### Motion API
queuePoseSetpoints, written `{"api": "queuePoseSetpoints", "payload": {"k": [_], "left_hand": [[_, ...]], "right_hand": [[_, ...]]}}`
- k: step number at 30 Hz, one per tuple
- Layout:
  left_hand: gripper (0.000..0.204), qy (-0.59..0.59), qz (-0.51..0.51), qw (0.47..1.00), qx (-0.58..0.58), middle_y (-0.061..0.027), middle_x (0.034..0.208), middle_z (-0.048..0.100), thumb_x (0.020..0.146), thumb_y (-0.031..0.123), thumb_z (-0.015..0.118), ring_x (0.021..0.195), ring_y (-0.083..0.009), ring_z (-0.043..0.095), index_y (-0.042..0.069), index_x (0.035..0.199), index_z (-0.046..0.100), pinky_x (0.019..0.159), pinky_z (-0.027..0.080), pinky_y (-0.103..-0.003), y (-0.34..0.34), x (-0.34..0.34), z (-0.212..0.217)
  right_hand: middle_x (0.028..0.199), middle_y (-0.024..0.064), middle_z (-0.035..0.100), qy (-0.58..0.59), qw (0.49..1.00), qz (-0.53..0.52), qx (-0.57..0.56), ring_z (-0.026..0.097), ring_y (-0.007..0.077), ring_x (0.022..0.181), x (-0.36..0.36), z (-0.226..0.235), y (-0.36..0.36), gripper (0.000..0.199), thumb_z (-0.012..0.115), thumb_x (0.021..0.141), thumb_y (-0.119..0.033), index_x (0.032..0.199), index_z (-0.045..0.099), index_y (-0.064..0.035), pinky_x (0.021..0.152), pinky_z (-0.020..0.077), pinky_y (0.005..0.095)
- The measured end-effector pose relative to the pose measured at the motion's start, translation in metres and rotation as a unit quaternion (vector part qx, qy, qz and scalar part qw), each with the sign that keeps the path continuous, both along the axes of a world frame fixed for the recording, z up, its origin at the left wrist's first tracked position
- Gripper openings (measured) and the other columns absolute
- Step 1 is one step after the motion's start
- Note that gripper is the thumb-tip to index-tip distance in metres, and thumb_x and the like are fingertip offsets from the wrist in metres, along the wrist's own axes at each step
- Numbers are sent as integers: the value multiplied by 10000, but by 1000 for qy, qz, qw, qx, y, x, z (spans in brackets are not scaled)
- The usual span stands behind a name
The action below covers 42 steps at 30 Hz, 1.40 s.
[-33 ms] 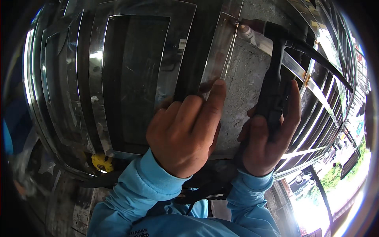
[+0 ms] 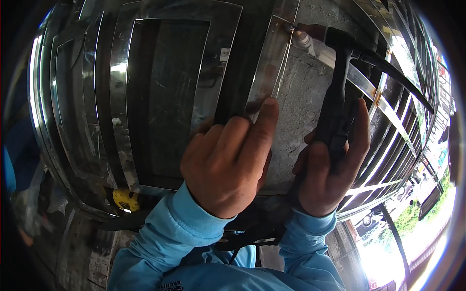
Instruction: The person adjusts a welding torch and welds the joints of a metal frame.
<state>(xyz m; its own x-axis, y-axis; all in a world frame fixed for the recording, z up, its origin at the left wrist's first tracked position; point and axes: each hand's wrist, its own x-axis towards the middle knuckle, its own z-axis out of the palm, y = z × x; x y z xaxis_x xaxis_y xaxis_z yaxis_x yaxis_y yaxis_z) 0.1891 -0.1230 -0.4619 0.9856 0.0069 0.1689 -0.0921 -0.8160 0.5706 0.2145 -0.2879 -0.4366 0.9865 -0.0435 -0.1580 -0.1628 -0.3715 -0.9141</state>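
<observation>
At frame centre the left hand (image 2: 228, 160) presses its fingers flat on a polished steel frame (image 2: 264, 72), holding nothing, while the right hand (image 2: 330, 165) clenches a black hammer (image 2: 340, 97) raised at upper right, the welded joint apparently still being worked.

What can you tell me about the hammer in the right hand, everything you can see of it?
The hammer is all black, with a slim handle and a head that runs into a long, thin pick pointing right. It looks like metal with a dark grip. It stands roughly upright, head at the top near a weld joint on the shiny steel bar. The right hand is wrapped around the lower handle; the butt end is hidden in the palm. Its head sits before the grey concrete wall; contact is unclear.
</observation>
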Motion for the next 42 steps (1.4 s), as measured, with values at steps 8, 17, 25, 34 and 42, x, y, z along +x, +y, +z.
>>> {"api": "queuePoseSetpoints", "payload": {"k": [8, 17, 25, 34, 42], "left_hand": [[545, 60, -13, 998, -22, -64, 817, 608, 814, 9, 780, 654, -205, 625, 40, 1350, 684, 583, 507, -348, 2, 1, 12], [520, 33, -9, 999, -26, -62, 797, 584, 807, -15, 767, 634, -212, 610, 27, 1321, 696, 558, 486, -360, 1, 0, 8], [525, 28, -3, 999, -30, -55, 770, 549, 810, -6, 770, 609, -207, 589, 36, 1328, 695, 554, 481, -361, 1, 1, 8], [541, 30, -5, 999, -30, -52, 776, 550, 804, -1, 774, 607, -208, 589, 40, 1337, 692, 551, 479, -359, 1, 1, 7], [551, 33, -6, 999, -24, -45, 768, 547, 806, 0, 774, 603, -196, 585, 40, 1348, 686, 545, 476, -351, 2, 1, 7]], "right_hand": [[1446, 195, 532, 53, 999, -5, 8, 596, 100, 853, 0, 8, 1, 712, 584, 998, -76, 1610, 239, 41, 740, 501, 257], [1502, 220, 495, 31, 999, -22, 18, 613, 114, 827, -1, 4, 2, 750, 547, 946, 7, 1616, 211, 42, 685, 509, 263], [1294, 191, 612, 15, 1000, -23, 14, 581, 84, 727, 0, 3, 3, 749, 526, 941, 17, 1622, 215, 29, 604, 462, 237], [1220, 185, 641, 26, 999, -24, 22, 583, 82, 710, 1, 4, 3, 751, 533, 944, 7, 1624, 216, 23, 605, 463, 235], [1427, 213, 548, 53, 998, -23, 40, 608, 98, 786, -1, 7, 3, 737, 579, 978, -54, 1618, 224, 30, 640, 488, 243]]}}
